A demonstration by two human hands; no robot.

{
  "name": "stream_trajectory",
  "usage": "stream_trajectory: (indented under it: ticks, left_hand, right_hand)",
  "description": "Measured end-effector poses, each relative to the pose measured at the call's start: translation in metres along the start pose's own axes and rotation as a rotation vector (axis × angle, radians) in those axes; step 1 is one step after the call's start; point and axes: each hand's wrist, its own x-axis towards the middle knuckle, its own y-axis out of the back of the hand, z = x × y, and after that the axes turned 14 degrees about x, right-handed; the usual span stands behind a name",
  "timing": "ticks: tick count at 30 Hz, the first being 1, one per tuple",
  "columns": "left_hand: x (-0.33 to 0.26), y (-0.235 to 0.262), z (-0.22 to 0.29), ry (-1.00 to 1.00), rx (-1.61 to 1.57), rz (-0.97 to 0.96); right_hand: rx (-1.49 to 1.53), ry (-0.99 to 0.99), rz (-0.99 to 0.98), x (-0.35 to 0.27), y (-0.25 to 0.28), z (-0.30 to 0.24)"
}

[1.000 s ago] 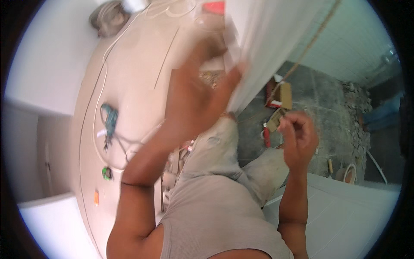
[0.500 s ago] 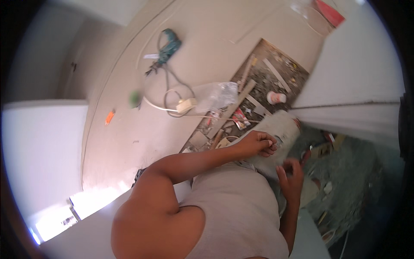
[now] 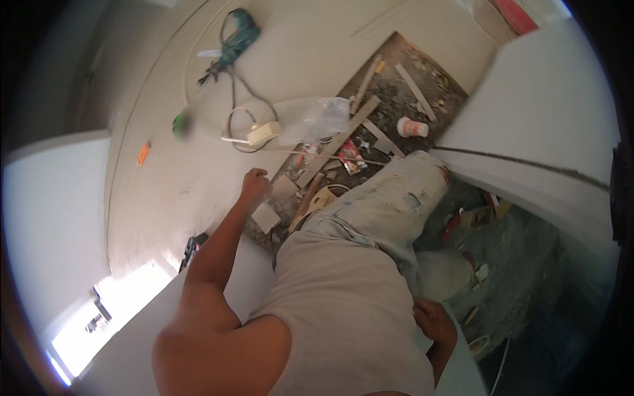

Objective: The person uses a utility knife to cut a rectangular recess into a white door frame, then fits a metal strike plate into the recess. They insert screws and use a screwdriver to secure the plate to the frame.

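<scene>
left hand (image 3: 254, 185): curled into a loose fist, fingers pressed together, hovering right over a small pale tile offcut (image 3: 266, 216) on the floor edge. Can't tell if it's pinching anything.
right hand (image 3: 432, 323): down by the hip, fingers curled in; honestly can't tell if anything's in it.
trip risk: the broken-up floor patch (image 3: 396, 79) is littered with wood strips (image 3: 338, 141) and scraps, so one wrong step could roll an ankle.
cable risk: the cord (image 3: 246, 109) from the teal power drill (image 3: 232, 43) loops near that reaching arm, easy to snag.
vs half a second ago: the left hand has left the knee and swung out to the floor; the right has dropped lower.
</scene>
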Motion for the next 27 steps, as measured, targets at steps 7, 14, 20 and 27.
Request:
stream_trajectory:
  ticks: [7,14,20,27]
  left_hand:
    - [0.020,-0.085,0.038,-0.520,0.436,-0.115]
    - [-0.148,-0.114,0.325,-1.213,-0.018,-0.083]
    - [-0.292,-0.122,0.495,-1.872,-0.362,-0.066]
    - [-0.374,-0.172,0.511,-1.636,-0.109,0.810]
  right_hand:
    - [0.145,0.306,0.469,0.048,0.010,0.029]
    - [0.988,0.480,1.018,0.051,0.022,0.118]
    - [1.303,0.217,1.371,0.104,0.004,0.229]
    - [1.496,-0.255,1.333,0.210,-0.075,0.347]
